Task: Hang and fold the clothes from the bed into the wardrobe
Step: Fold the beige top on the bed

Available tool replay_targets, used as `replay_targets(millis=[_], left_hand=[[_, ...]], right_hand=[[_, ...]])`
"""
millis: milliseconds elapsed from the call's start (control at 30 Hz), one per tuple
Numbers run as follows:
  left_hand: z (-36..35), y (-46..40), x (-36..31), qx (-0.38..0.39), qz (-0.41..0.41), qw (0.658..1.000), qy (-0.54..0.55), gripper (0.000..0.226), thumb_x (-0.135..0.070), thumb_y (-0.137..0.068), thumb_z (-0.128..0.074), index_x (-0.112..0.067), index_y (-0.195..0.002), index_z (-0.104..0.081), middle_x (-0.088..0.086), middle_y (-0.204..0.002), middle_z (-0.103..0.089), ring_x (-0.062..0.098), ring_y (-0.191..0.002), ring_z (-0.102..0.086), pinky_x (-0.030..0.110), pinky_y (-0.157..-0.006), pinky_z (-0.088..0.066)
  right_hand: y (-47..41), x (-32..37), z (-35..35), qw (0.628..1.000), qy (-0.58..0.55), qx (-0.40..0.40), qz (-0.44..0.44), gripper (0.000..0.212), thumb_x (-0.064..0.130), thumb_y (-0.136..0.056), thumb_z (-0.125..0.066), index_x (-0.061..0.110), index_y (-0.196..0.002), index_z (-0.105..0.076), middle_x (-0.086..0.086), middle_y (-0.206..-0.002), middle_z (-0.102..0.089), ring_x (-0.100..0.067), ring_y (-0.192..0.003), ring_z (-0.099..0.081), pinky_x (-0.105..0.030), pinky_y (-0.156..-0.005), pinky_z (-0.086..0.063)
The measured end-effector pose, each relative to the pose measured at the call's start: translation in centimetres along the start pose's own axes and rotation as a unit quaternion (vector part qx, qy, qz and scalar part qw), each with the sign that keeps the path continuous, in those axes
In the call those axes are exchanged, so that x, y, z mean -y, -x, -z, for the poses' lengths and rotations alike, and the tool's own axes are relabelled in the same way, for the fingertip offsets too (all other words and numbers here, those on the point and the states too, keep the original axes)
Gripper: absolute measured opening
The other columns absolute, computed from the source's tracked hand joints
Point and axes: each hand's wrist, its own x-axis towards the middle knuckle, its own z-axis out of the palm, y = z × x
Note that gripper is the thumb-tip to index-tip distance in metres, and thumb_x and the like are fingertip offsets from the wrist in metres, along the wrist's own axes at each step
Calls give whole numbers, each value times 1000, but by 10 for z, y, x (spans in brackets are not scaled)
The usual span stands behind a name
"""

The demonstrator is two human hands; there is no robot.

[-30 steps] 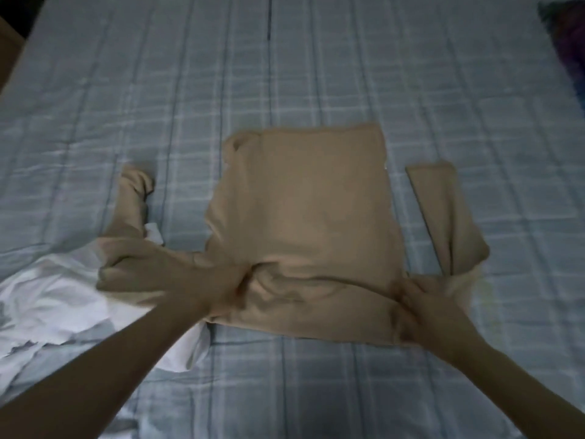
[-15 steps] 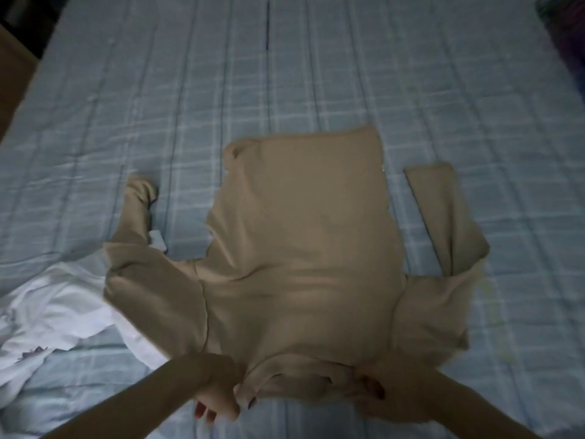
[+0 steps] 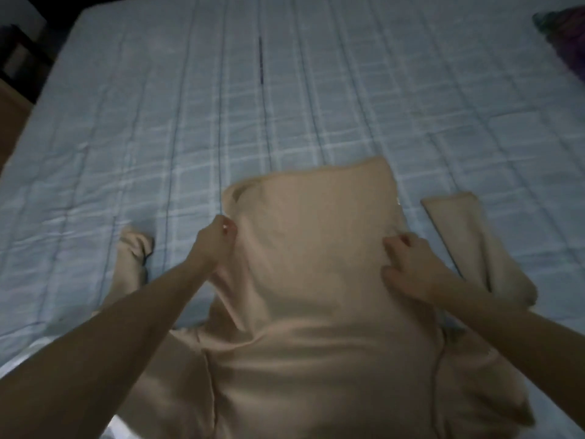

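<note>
While the beige sweater (image 3: 316,280) lies spread flat on the checked bed (image 3: 190,122), the left hand (image 3: 218,240) pinches its left side edge with curled fingers (image 3: 228,228), and the right hand (image 3: 411,267) rests on its right edge, fingers bent into the cloth.

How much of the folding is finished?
Not much yet. The tan top lies spread on the bed, sleeves still out to the sides. The left hand pinches its left edge and the right hand grips its right edge. It still needs folding and putting away; no wardrobe shows here.
</note>
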Motion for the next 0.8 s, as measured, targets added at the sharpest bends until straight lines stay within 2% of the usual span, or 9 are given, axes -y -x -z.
replay_targets(millis=[67, 133, 233, 300, 400, 533, 667, 733, 800], left_hand=[[5, -29, -1, -21, 5, 999, 39, 34, -31, -98, -46, -23, -131, -44, 15, -97, -67, 32, -84, -64, 35, -71, -49], [7, -62, 0, -37, 32, 996, 73, 47, -38, -97, -47, -27, -140, -34, 15, -99, -66, 31, -82, -64, 32, -66, -47], [4, -98, 1, 0, 73, 989, 129, 51, -44, -92, -55, -26, -137, -40, 14, -103, -66, 29, -78, -65, 28, -59, -47], [3, -114, 3, 18, 43, 995, 85, 32, -44, -91, -59, -18, -110, -59, 10, -91, -69, 27, -75, -63, 30, -62, -48], [14, -134, 4, 13, -25, 998, 62, 30, -40, -93, -59, -12, -85, -63, 5, -71, -64, 26, -66, -57, 32, -59, -43], [46, -165, -6, 92, -61, 991, 72, 24, -33, -97, -57, -13, -84, -62, 3, -63, -57, 13, -44, -48, 22, -42, -39], [78, -193, -27, 254, -64, 963, -60, 23, -34, -94, -61, -12, -88, -65, 3, -77, -75, 18, -65, -69, 25, -59, -53], [89, -207, -34, 277, -71, 941, -180, 30, -49, -88, -63, -20, -87, -70, -8, -81, -76, 11, -71, -72, 27, -68, -54], [94, -222, -40, 265, -68, 938, -212, 33, -54, -87, -62, -23, -83, -72, -12, -78, -75, 7, -72, -71, 28, -74, -54]], right_hand=[[-37, 9, 6, 998, 30, -36, -42, 56, 55, -84, -28, 11, -108, -54, -18, -114, -48, -38, -110, -42, -45, -93, -41], [-71, 16, 14, 996, 18, -63, -55, 63, 54, -86, -17, 8, -103, -56, -24, -111, -50, -42, -106, -45, -45, -91, -40], [-115, 22, 32, 984, -80, -122, -101, 36, 32, -98, -41, 1, -114, -49, -29, -114, -49, -47, -102, -51, -47, -89, -42], [-139, 21, 40, 969, -138, -153, -137, 32, 28, -95, -48, 1, -113, -47, -27, -110, -56, -44, -100, -55, -43, -82, -43], [-167, 16, 46, 947, -203, -151, -196, 26, 33, -90, -55, 9, -102, -53, -19, -100, -62, -38, -97, -58, -36, -78, -42], [-194, 10, 62, 901, -319, -180, -232, 13, 24, -84, -67, 13, -89, -65, -13, -81, -62, -28, -74, -58, -32, -67, -44], [-216, -3, 77, 846, -433, -173, -258, 14, 5, -76, -65, 15, -68, -58, -10, -63, -55, -24, -55, -48, -28, -50, -35], [-228, -9, 84, 831, -467, -163, -256, 15, 1, -64, -63, 15, -67, -58, -4, -51, -55, -24, -51, -47, -27, -50, -35], [-241, -13, 90, 830, -477, -153, -246, 28, 6, -51, -59, 18, -76, -61, 2, -47, -56, -20, -47, -50, -23, -45, -38]])
